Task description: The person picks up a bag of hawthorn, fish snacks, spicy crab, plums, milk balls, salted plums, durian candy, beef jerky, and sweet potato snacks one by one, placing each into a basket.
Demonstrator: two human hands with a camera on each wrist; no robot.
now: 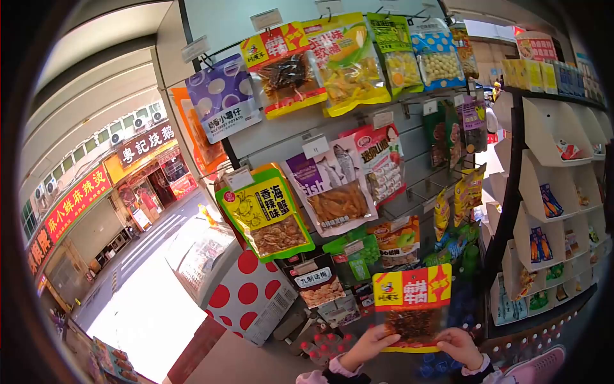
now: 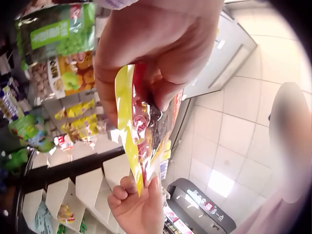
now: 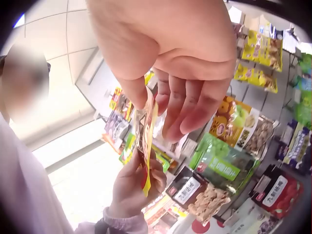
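A red and yellow bag of beef jerky (image 1: 416, 291) is held upright in front of the snack rack, its printed front facing the head camera. My left hand (image 1: 372, 344) pinches its lower left corner, thumb over the front and fingers behind. At the lower right corner my right hand (image 1: 459, 349) pinches the bag the same way. Seen edge-on in the left wrist view, the bag (image 2: 127, 122) shows a yellow bottom strip between both hands. The right wrist view also shows the thin bag (image 3: 146, 131) gripped from both sides.
A matching jerky bag (image 1: 284, 77) hangs in the rack's top row, near a purple sweet potato bag (image 1: 222, 96). Below hang a yellow-green crab snack bag (image 1: 265, 211) and a fish snack bag (image 1: 332, 189). Shelves with pockets (image 1: 543, 166) stand right; red-capped bottles (image 1: 326, 349) sit low.
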